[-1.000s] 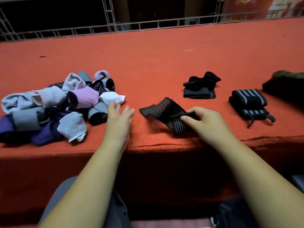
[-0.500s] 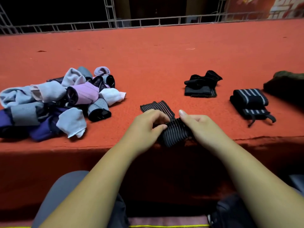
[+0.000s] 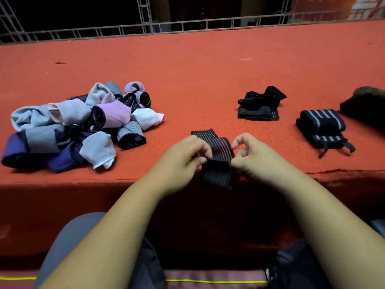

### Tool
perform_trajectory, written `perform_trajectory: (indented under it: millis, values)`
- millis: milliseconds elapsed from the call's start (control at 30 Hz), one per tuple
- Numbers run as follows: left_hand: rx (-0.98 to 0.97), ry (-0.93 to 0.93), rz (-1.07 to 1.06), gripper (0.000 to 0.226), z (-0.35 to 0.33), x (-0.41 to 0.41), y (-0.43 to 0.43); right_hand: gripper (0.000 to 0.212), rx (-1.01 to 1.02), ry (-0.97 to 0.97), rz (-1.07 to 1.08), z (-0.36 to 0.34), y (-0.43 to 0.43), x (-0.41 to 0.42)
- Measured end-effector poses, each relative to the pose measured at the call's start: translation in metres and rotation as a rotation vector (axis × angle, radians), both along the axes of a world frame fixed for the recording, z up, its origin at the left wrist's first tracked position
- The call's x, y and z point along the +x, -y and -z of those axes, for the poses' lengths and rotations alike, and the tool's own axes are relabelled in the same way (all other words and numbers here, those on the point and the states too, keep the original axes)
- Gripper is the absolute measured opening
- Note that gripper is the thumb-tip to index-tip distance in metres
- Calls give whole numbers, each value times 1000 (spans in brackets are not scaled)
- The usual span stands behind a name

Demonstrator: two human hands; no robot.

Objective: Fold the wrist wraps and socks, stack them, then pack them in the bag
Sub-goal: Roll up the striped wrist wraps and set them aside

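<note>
A black wrist wrap with thin red stripes (image 3: 218, 159) lies bent over the front edge of the red table (image 3: 198, 76). My left hand (image 3: 183, 161) pinches its left side and my right hand (image 3: 252, 157) pinches its right side at the fold. One end of the wrap lies flat on the table and the other hangs over the edge. A heap of unfolded socks (image 3: 79, 124) in grey, lilac, purple and black sits at the left. A folded black pile (image 3: 260, 105) and a folded white-striped wrist wrap (image 3: 323, 128) lie at the right.
A dark green bag (image 3: 366, 103) sits at the far right edge of the table. A metal railing (image 3: 187, 26) runs along the table's far side. My knees and a dark item (image 3: 295, 265) are below the table's front edge.
My left hand came from beside the sock heap to the wrap and took hold of it. Both hands have drawn the wrap toward the table's edge, so one end now hangs over.
</note>
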State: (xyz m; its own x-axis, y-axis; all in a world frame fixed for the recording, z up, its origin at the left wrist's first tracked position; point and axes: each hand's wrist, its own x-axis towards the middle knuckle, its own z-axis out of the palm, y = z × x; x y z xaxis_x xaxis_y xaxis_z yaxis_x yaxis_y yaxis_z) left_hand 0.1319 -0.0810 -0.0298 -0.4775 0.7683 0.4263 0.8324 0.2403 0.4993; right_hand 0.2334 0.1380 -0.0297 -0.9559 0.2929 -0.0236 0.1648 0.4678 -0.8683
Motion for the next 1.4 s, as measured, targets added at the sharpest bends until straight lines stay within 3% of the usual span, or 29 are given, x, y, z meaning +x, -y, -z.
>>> perform_trajectory:
  millis: [133,233,300,367,467,600,667,800,900,1033,1167,1267,1400]
  values:
    - [177,205,-172,28,-8,-8,25,28,291,150,-134,-16,-5,16]
    - [324,474,-135,24,-13,-8,37,10,296,347,-305,-30,-5,34]
    - [370,598,-42,20,-15,-4,38,24,309,388,-326,-35,-4,39]
    - [364,616,17,22,-17,3,37,34,333,242,-235,-34,-4,37]
    - [348,628,57,25,-18,12,34,24,388,-113,-222,-27,3,26]
    - [343,606,62,27,-18,12,34,73,550,-50,-466,-10,25,15]
    - [341,566,34,23,-17,10,36,69,469,-42,-502,-3,36,13]
    - [395,641,11,22,-16,8,40,38,104,-145,-519,1,54,11]
    - [456,701,24,30,-16,10,41,38,-187,-162,-508,1,62,10]
    - [489,744,45,29,-13,12,41,33,-364,-182,-473,2,69,9]
    - [498,725,46,33,-14,14,42,11,-314,-253,-411,-4,72,14]
    - [502,873,75,36,-13,11,43,12,-201,-357,-290,-14,74,17]
    - [313,1031,201,27,-7,10,42,11,-40,-582,30,-25,76,23]
